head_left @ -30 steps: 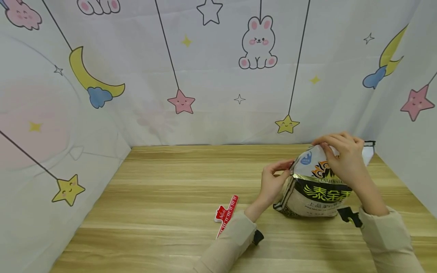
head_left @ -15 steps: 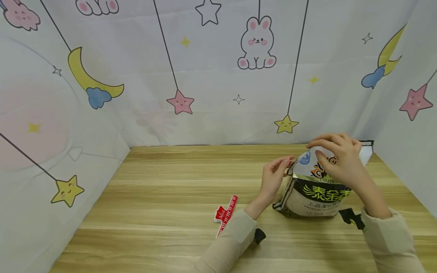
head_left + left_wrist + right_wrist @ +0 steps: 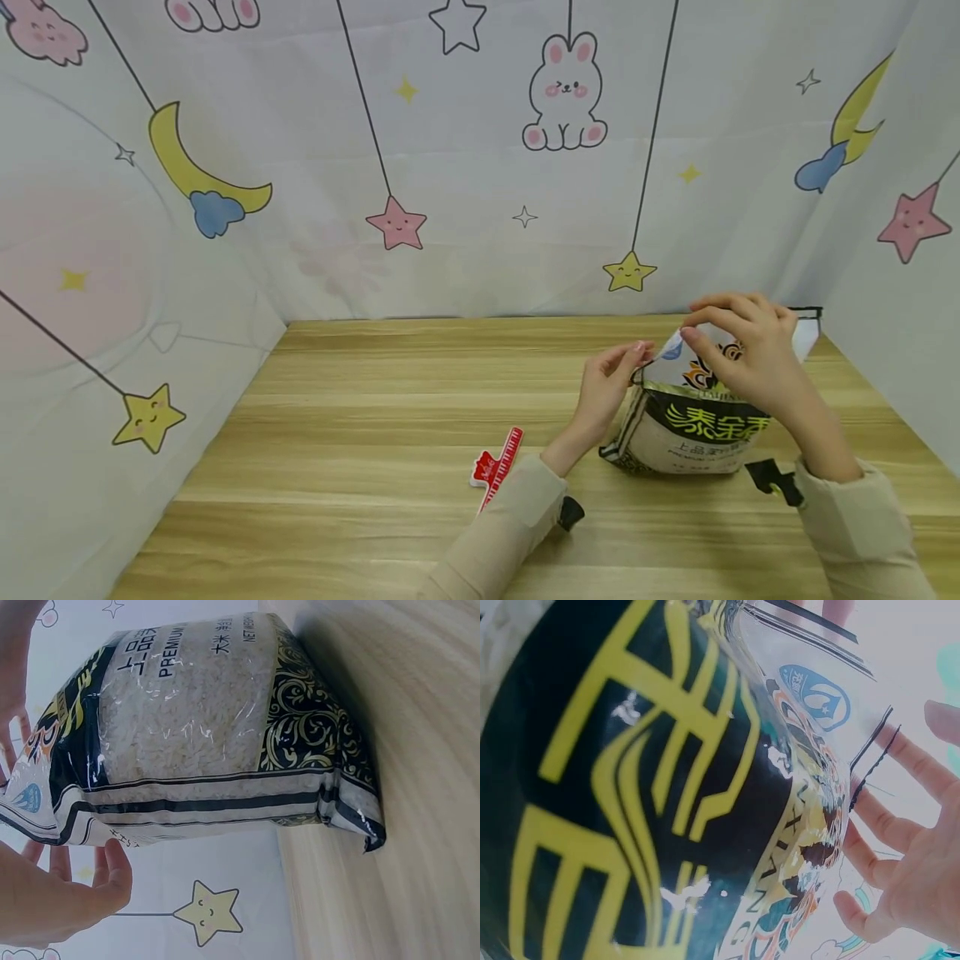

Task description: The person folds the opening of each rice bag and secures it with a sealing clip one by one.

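Observation:
A clear plastic bag of rice (image 3: 705,433) with a black and gold label stands on the right of the table. At its upper left edge is my left hand (image 3: 603,387), thumb and forefinger close together on the rim. In the left wrist view, the fingers of this left hand (image 3: 67,892) touch the edge of the rice bag (image 3: 187,727). My right hand (image 3: 750,354) arches over the bag's top, thumb to the front. The right wrist view shows the right hand's (image 3: 915,855) fingers spread behind the bag's top edge, and the thumb apart from the plastic.
A red and white clip (image 3: 491,471) lies on the wooden table (image 3: 337,500), left of the bag and partly under the left sleeve (image 3: 502,533). White cloth (image 3: 465,167) printed with stars, moons and rabbits rises behind and on both sides.
The right hand has loosened its hold on the bag's top, and its thumb has moved left. The bag's upper left corner now bends inward. The left hand has shifted slightly right.

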A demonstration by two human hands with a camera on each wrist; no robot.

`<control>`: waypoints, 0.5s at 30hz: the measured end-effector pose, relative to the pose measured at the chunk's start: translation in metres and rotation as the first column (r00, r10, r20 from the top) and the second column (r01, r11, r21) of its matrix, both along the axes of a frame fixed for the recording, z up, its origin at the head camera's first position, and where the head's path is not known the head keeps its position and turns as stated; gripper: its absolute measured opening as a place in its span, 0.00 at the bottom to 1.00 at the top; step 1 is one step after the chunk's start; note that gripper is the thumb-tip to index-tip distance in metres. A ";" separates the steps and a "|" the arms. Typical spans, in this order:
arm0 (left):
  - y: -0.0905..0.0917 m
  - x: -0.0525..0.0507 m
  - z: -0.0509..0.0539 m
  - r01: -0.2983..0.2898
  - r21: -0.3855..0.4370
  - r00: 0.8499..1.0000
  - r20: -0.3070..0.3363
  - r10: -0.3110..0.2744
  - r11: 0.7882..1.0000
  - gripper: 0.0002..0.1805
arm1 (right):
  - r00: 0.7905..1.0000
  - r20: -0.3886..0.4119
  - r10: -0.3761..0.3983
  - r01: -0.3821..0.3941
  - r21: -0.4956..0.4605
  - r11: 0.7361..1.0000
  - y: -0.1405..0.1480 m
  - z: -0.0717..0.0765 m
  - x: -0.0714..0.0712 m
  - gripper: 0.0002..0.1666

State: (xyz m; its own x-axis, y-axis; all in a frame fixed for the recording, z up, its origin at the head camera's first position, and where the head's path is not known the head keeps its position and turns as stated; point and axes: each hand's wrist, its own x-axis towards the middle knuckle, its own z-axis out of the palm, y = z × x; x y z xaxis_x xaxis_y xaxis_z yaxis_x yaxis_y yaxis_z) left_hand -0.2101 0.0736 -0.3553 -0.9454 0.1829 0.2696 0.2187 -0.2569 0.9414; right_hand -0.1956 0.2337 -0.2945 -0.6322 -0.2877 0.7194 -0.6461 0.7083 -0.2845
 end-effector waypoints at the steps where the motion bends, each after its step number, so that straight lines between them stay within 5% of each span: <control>1: -0.001 0.003 0.004 0.001 -0.014 1.000 -0.005 -0.001 1.000 0.16 | 1.000 -0.002 -0.002 0.002 -0.002 1.000 0.000 0.000 0.000 0.04; 4: -0.004 0.007 0.010 0.000 -0.052 1.000 -0.028 -0.002 0.999 0.15 | 1.000 -0.005 -0.009 0.009 0.002 1.000 0.000 0.000 0.000 0.02; 15: 0.003 -0.008 -0.014 0.041 -0.097 0.994 -0.096 -0.050 0.994 0.14 | 1.000 0.009 -0.009 0.009 0.040 0.999 0.002 0.003 0.002 0.07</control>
State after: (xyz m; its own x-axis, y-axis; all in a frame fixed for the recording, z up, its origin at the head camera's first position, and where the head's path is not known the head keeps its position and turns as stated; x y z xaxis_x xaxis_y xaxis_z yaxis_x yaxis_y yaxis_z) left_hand -0.2181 0.0762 -0.3689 -0.9053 0.2543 0.3402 0.3015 -0.1793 0.9364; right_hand -0.1939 0.2359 -0.2912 -0.6412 -0.3103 0.7019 -0.6370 0.7252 -0.2613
